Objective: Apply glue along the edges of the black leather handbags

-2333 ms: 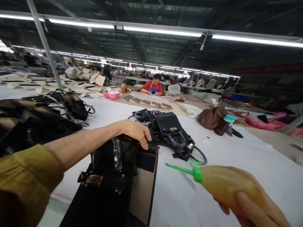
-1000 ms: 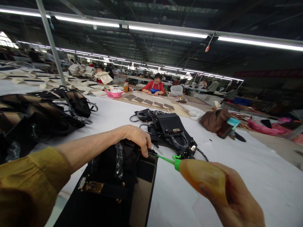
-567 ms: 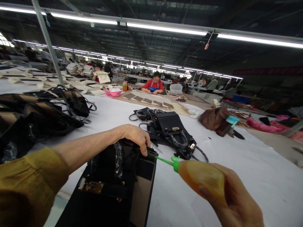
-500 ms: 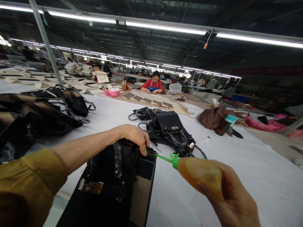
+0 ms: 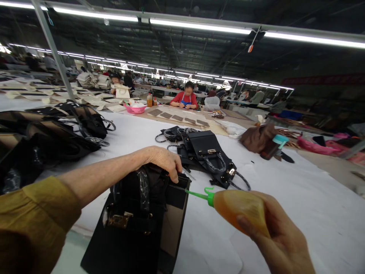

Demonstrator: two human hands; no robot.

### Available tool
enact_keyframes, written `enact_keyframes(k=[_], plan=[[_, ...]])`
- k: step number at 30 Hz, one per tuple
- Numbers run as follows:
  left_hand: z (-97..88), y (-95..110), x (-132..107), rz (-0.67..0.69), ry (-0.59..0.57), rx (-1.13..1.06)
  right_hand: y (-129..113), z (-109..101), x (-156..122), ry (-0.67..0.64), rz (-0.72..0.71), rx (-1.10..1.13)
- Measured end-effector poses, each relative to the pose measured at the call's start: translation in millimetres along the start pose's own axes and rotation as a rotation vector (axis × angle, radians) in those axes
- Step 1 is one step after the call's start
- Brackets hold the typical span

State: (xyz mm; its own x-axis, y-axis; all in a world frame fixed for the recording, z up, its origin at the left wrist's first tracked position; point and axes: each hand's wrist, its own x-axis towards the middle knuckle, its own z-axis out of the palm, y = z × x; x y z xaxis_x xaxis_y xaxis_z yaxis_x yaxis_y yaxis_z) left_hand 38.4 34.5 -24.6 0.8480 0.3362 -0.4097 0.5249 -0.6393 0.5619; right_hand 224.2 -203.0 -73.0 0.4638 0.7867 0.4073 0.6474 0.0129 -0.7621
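A black handbag (image 5: 128,243) with gold hardware and a plastic-wrapped handle lies in front of me, its tan inside showing along the right. My left hand (image 5: 165,161) reaches across it, fingers curled over and gripping its far edge. In my right hand (image 5: 279,228) is a squeeze bottle (image 5: 239,211) of amber liquid, tilted so its green nozzle points left. The nozzle's tip is at the inner edge of the bag, just right of my left fingertips; whether it touches I cannot tell.
More black bags (image 5: 207,146) lie beyond my hands, and a heap of black bags (image 5: 54,133) fills the left. A brown cloth (image 5: 253,139) and a teal-capped bottle (image 5: 270,148) are at right. Across the table sits a person in red (image 5: 185,99), near a pink basin (image 5: 135,109).
The nozzle tip has moved slightly left and down along the bag's inner edge. My left hand keeps its grip on the bag, which has shifted a little in view.
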Motion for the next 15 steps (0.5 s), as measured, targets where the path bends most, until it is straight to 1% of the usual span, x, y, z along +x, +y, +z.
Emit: enact_keyframes(k=[3, 5, 8, 11, 15], plan=[[-1.7, 0.4, 1.3, 0.019, -0.107, -0.017, 12.1, -0.8, 4.0, -0.021, -0.106, -0.018], [-2.4, 0.8, 1.7, 0.021, -0.115, -0.017, 20.1, -1.0, 6.0, -0.038, -0.146, -0.026], [-2.6, 0.5, 1.6, 0.018, -0.094, 0.009, 24.8, -1.4, 6.0, -0.041, -0.149, -0.041], [-2.7, -0.6, 1.4, 0.018, -0.081, 0.020, 22.6, -2.9, 3.2, -0.070, -0.153, -0.044], [-2.6, -1.4, 1.5, 0.026, -0.092, 0.016, 14.2, -5.6, -2.4, -0.139, -0.069, -0.025]])
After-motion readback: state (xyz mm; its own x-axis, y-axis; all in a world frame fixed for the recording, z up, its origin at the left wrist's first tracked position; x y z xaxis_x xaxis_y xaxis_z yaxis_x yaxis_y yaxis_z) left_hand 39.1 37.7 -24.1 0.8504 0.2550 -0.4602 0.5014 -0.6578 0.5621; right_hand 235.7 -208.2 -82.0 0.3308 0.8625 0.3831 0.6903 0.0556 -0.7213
